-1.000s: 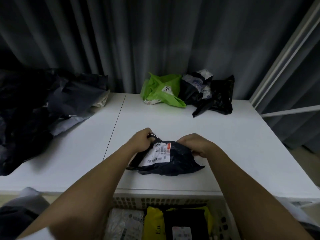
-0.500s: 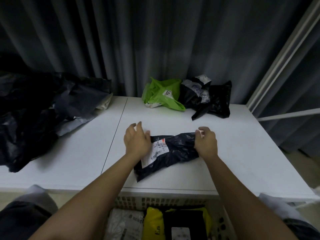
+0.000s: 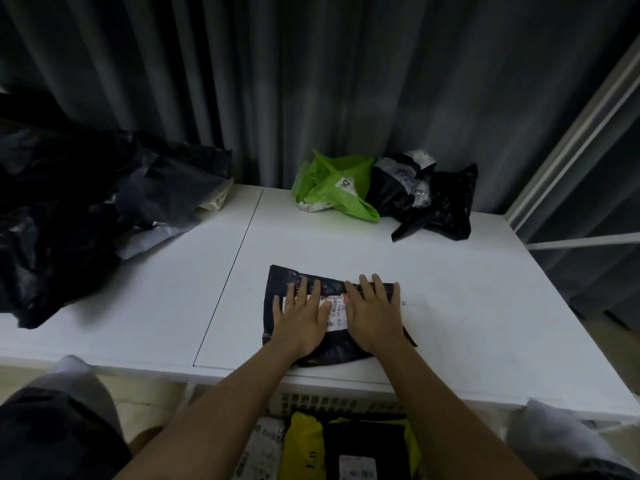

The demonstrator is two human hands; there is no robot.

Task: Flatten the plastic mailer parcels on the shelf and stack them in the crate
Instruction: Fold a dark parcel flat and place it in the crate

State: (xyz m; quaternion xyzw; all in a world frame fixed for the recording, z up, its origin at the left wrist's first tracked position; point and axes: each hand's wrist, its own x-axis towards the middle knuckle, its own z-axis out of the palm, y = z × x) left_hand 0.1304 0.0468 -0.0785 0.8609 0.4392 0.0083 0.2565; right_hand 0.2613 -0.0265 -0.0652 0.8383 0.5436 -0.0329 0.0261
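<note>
Pressing down flat on the black mailer [image 3: 332,282] with both hands, fingers straight and spread, nothing gripped. Left hand [image 3: 301,318] on the left part, right hand [image 3: 375,315] on the right part, the white label [image 3: 335,313] peeking out between. Half a second before, pulled at the two ends with fingers curled; a second before, bunched up in a lump. Now spread out wide and lying flat on the white surface [image 3: 450,289], close to the front edge. Behind, still untouched, a green mailer [image 3: 332,188] beside a crumpled black one [image 3: 440,199]. Below the front edge, the crate [image 3: 311,400] with flat parcels inside.
</note>
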